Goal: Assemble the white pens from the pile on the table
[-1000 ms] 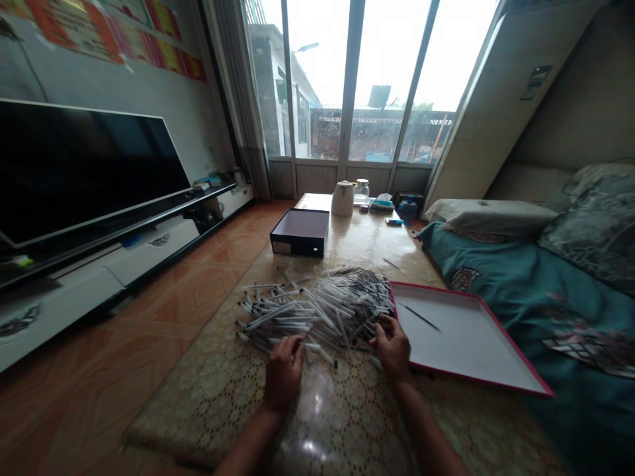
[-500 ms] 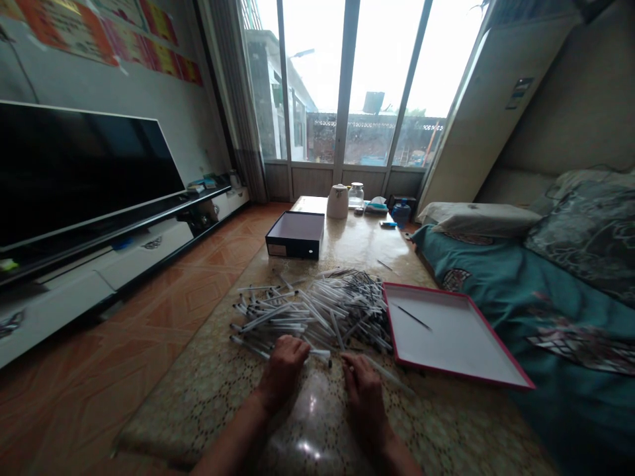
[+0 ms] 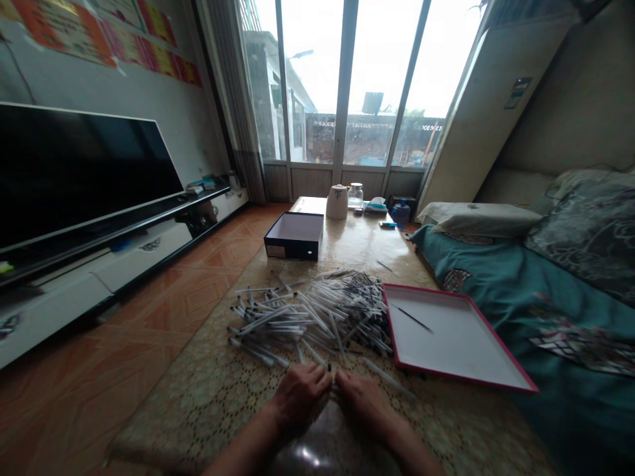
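My left hand (image 3: 303, 391) is closed in a pinch near the front of the table. A small black tip shows at its fingertips, apparently the end of a white pen barrel that the fingers mostly cover. My right hand (image 3: 361, 398) is closed too, its fingertips almost meeting the left ones; what it pinches is hidden. Beyond both hands spreads a heap of white translucent pen barrels (image 3: 292, 318), many with black ends. Thin dark pen refills (image 3: 350, 277) lie across the heap's far right side. One loose barrel (image 3: 389, 378) rests just right of my right hand.
A red-rimmed white box lid (image 3: 461, 350) stands right of the heap, with one dark refill (image 3: 414, 318) inside. Further back on the patterned table (image 3: 183, 403) are a dark open box (image 3: 292, 250), a pale jug (image 3: 337, 203), a glass jar (image 3: 356, 197) and a tissue pack (image 3: 376, 206).
My hands have come together from a gap apart, the right moving left and the left slightly right and nearer to me. The white piece at my left fingers is now mostly covered.
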Action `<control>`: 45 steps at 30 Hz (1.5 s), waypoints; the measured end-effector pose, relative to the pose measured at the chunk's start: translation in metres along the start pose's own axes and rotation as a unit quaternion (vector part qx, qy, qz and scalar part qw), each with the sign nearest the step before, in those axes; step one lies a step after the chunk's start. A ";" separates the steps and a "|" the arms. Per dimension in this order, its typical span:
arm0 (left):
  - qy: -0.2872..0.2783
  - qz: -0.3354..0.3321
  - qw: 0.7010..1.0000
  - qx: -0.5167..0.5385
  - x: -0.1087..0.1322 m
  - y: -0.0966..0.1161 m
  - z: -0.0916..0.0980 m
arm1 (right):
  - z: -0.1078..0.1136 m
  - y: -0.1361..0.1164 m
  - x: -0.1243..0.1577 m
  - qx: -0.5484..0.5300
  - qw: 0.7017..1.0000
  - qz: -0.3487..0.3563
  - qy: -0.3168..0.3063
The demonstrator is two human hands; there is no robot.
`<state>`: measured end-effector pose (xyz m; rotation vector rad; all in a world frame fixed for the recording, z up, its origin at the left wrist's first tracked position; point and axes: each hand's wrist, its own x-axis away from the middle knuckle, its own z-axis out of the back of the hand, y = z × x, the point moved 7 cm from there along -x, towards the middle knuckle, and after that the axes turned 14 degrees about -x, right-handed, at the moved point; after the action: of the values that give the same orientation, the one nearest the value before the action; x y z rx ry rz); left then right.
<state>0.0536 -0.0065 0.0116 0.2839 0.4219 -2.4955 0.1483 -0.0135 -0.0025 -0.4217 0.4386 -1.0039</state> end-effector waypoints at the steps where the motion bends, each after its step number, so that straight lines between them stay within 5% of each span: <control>1: -0.004 -0.006 1.000 -0.008 -0.001 0.000 0.002 | 0.003 -0.001 0.001 -0.002 1.000 0.009 -0.005; 18: -0.047 -0.001 0.999 -0.006 -0.024 -0.008 0.034 | 0.039 -0.011 0.002 0.082 0.981 0.152 0.093; 35: -0.094 -0.003 0.991 0.099 -0.031 -0.019 0.037 | 0.043 -0.013 0.003 0.090 0.980 0.157 0.086; 41: -0.091 -0.011 0.994 0.057 -0.024 -0.018 0.028 | 0.035 -0.002 -0.002 -0.003 0.999 0.034 0.017; 45: -0.052 -0.049 0.997 0.016 -0.019 -0.013 0.035 | 0.038 -0.011 -0.002 -0.156 0.985 0.005 -0.071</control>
<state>0.0580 0.0006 0.0530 0.1484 0.3617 -2.6018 0.1601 -0.0117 0.0354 -0.7667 0.4692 -0.8898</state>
